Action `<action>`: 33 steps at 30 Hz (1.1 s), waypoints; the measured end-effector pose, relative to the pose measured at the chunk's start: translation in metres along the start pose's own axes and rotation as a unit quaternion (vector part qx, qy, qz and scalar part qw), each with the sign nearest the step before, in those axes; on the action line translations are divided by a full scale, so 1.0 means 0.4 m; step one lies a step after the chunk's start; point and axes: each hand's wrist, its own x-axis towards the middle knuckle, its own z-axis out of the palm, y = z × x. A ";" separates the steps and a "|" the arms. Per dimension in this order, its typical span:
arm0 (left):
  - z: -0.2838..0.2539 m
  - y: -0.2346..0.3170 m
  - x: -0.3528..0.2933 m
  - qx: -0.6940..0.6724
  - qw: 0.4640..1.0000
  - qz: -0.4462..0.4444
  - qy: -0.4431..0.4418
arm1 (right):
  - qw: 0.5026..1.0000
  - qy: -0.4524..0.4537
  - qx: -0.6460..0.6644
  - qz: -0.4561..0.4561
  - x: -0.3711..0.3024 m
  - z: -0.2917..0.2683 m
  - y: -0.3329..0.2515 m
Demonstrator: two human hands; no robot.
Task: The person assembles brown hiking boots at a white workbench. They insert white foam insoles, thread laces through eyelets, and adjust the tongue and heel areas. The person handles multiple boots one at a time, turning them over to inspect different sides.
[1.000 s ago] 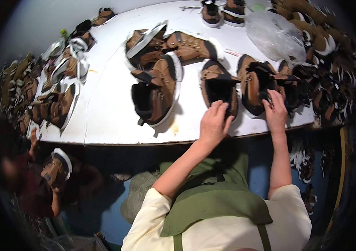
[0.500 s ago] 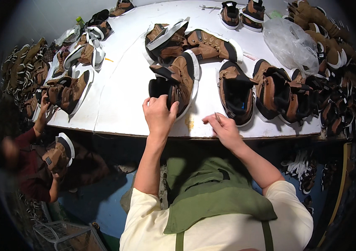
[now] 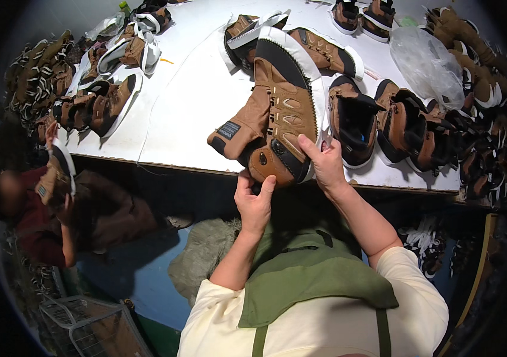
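A brown high-top shoe (image 3: pixel 292 113) with a black toe and a white sole is raised off the table in front of me, toe pointing away and side turned up. My left hand (image 3: pixel 254 199) grips the collar end near the heel, thumb and fingers pinching it. Along the sole edge near the heel, my right hand (image 3: pixel 328 163) clasps the shoe with its thumb on the upper. Whether a slim tool is still in the right hand, I cannot make out. Just right of it stands another brown and black shoe (image 3: pixel 354 146), its opening facing up.
Behind the held shoe lie more shoes (image 3: pixel 323 50). Others line the table (image 3: pixel 176 128) at right and left, near a clear plastic bag (image 3: pixel 425 68). Shoe piles flank both sides. At left a co-worker's hand (image 3: pixel 66 211) holds a shoe; a wire basket (image 3: pixel 95 327) sits below.
The shoe has been lifted from the table toward me and tipped onto its side. My right hand, holding a thin tool before, has come onto the shoe. The co-worker's shoe has turned.
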 end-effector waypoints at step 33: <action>-0.069 0.175 0.000 0.380 0.910 0.156 0.048 | 0.981 -0.036 0.161 0.106 -0.050 -0.023 0.076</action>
